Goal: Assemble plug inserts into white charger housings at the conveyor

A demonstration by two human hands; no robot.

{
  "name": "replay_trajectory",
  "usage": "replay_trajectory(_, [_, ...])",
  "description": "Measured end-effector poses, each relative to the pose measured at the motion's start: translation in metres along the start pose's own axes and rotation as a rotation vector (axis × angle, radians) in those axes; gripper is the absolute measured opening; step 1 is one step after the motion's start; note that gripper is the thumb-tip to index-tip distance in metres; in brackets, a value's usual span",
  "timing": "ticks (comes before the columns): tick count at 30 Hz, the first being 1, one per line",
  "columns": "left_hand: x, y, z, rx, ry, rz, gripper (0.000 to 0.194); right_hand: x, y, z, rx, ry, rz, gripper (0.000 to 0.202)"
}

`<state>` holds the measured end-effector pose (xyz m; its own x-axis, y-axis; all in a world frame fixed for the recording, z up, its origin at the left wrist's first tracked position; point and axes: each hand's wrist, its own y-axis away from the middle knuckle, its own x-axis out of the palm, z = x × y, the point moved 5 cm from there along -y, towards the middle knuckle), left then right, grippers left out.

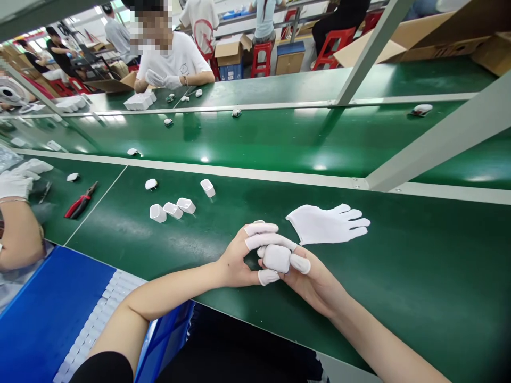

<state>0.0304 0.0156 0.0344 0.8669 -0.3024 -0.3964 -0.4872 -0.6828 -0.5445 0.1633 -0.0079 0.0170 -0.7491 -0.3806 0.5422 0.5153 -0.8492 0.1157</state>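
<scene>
Between my two hands is a small white rounded case (277,258), held up just above the green bench. My left hand (243,258) curls round it from the left, its fingers over the top and its thumb at the lower edge. From the right, my right hand (309,271) grips the same case, thumb against its side. White finger cots cover several fingertips. Beyond my hands lies a flat white glove (329,224). To the left stand several open white plastic shells (158,213), with a single shell (207,188) farther back and a white rounded piece (150,184) nearby.
Red-handled pliers (82,201) lie left, near a co-worker's gloved hand (15,186). A green conveyor (275,138) carrying small white pieces runs behind a metal rail. A slanted metal post (439,133) rises at right. A blue bin (51,303) with white parts sits lower left.
</scene>
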Motion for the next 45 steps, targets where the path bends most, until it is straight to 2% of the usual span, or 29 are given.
replay_trajectory(4, [-0.005,-0.002,0.001,0.043,0.019,-0.074,0.046,0.005,-0.003,-0.005,0.018,-0.048,0.038,0.034])
replay_trajectory(7, [-0.003,-0.003,0.004,0.027,0.14,-0.021,0.053,0.008,-0.004,-0.01,0.063,-0.085,0.033,0.038])
replay_trajectory(9, [0.002,-0.002,0.007,-0.052,0.323,0.074,0.059,0.009,-0.004,-0.015,0.108,-0.11,0.02,0.039])
replay_trajectory(12, [0.009,-0.001,0.008,-0.182,0.553,0.165,0.043,0.01,-0.003,-0.02,0.138,-0.131,-0.017,0.035])
replay_trajectory(15, [0.01,-0.001,0.006,-0.261,0.59,0.177,0.028,0.011,-0.003,-0.022,0.13,-0.116,-0.045,0.036])
replay_trajectory(18, [0.012,0.003,0.008,-0.384,0.637,0.177,0.031,0.011,-0.004,-0.024,0.137,-0.131,-0.056,0.035])
replay_trajectory(21, [0.014,0.007,0.012,-0.45,0.682,0.138,0.037,0.009,-0.004,-0.029,0.136,-0.178,-0.067,0.029])
replay_trajectory(26, [0.016,0.009,0.013,-0.463,0.678,0.102,0.04,0.008,-0.005,-0.031,0.12,-0.219,-0.056,0.027])
replay_trajectory(31, [0.016,0.007,0.012,-0.357,0.566,0.125,0.054,0.01,-0.004,-0.029,0.142,-0.2,-0.066,0.034])
replay_trajectory(35, [0.018,0.012,0.022,-0.494,0.499,0.097,0.066,0.008,-0.005,-0.034,0.206,-0.262,-0.085,0.032])
replay_trajectory(37, [0.019,0.013,0.023,-0.511,0.528,0.099,0.075,0.008,-0.006,-0.034,0.19,-0.302,-0.075,0.031])
replay_trajectory(40, [0.018,0.01,0.018,-0.467,0.535,0.156,0.064,0.007,-0.008,-0.031,0.142,-0.332,-0.069,0.028])
replay_trajectory(45, [0.015,0.007,0.017,-0.405,0.359,0.228,0.054,0.005,-0.01,-0.032,0.112,-0.272,-0.068,0.028])
